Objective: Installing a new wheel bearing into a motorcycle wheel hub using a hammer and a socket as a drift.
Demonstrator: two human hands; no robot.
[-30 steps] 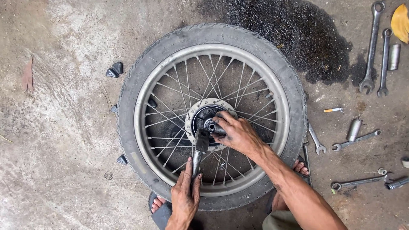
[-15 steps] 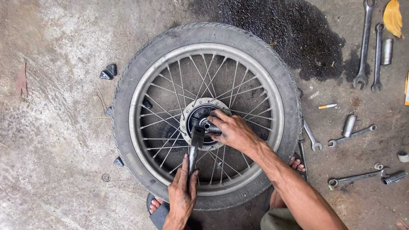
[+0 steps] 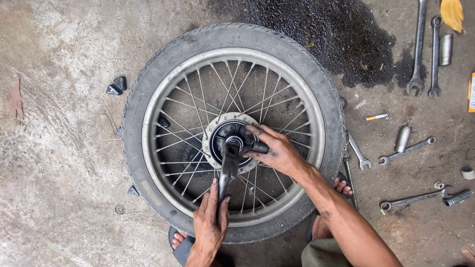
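The left hand [image 3: 210,225] has its grip pressed around the lower end of a dark flat lever tool [image 3: 228,165], whose upper end sits on the hub [image 3: 232,141]. The right hand [image 3: 277,151] pinches a small dark part [image 3: 257,147] at the hub's open centre recess. The hub belongs to a spoked wheel [image 3: 232,131] lying flat on the concrete floor [image 3: 59,163]. Wrenches [image 3: 420,49] and a metal socket [image 3: 403,139] lie well apart to the right.
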